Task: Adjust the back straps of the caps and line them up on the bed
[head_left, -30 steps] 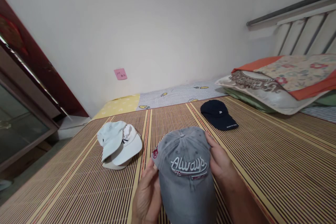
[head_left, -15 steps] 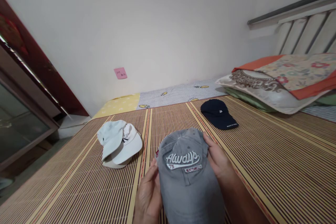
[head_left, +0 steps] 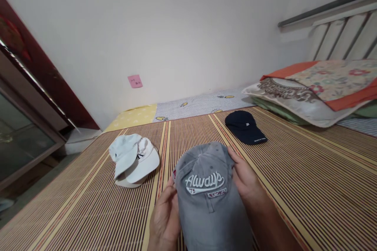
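A grey baseball cap [head_left: 206, 164] with "Always 75" stitched on its front is held between my two hands, its brim toward me. My left hand [head_left: 165, 217] grips its left side, and my right hand [head_left: 243, 176] grips the right side; the fingertips of both are partly hidden by the cap. Left of it, a pale cap [head_left: 125, 153] overlaps a white cap [head_left: 149, 160] with a dark letter logo. Beyond my right hand lies a navy cap [head_left: 243, 125], brim pointing to the right and toward me.
A striped bamboo mat [head_left: 312, 180] covers the bed. Pillows [head_left: 300, 102] under an orange-edged floral cloth [head_left: 338, 82] are stacked at the far right, below a radiator [head_left: 344, 37]. A pink note [head_left: 134, 81] sticks to the white wall. A glass-panelled door [head_left: 23, 133] stands left.
The grey cap has shifted very slightly, its crown bulging a little wider to the left. Both hands keep their hold, and the other caps lie as before.
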Tool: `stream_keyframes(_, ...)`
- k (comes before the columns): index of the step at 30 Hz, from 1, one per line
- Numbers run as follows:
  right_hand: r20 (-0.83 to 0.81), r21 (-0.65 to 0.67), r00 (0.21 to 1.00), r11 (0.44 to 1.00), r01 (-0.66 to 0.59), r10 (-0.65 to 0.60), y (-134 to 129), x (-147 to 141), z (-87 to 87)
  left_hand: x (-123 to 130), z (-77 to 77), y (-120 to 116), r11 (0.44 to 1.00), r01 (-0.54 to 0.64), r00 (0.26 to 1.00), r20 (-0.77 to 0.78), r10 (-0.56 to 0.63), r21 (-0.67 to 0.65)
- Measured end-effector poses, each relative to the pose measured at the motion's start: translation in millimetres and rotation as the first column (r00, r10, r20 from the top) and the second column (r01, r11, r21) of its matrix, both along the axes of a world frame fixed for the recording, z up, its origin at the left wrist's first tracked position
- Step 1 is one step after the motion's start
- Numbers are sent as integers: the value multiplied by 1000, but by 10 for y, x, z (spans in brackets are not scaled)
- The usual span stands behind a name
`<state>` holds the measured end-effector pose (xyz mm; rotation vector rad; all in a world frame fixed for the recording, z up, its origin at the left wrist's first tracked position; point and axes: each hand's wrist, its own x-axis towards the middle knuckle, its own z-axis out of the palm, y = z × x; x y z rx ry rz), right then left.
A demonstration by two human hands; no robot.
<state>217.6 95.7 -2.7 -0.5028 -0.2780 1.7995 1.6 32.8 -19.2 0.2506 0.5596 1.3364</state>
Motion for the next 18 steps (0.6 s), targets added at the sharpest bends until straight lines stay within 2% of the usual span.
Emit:
stream_keyframes(4,-24,3,999,999,47,-46,24,27,-18,-16,-1,-8,998,4,1000,-17,-3,56)
stream_keyframes(10,21,18,998,998,65,-65,47,40,-56,25,105,-51,995,-97,994,-57,97,-4)
stream_keyframes(13,28,20,996,997,81,-81,49,45,-48,31,189,-105,990,-111,987,-107,120,89)
stream_keyframes(16,17,11,994,994,112,-112,39,39,-11,9,241,-169,972,-73,973,-197,118,223)
stream_keyframes(18,8,21,991,991,131,-131,30,33,8,-6,247,-200,963,-53,959,-257,123,264)
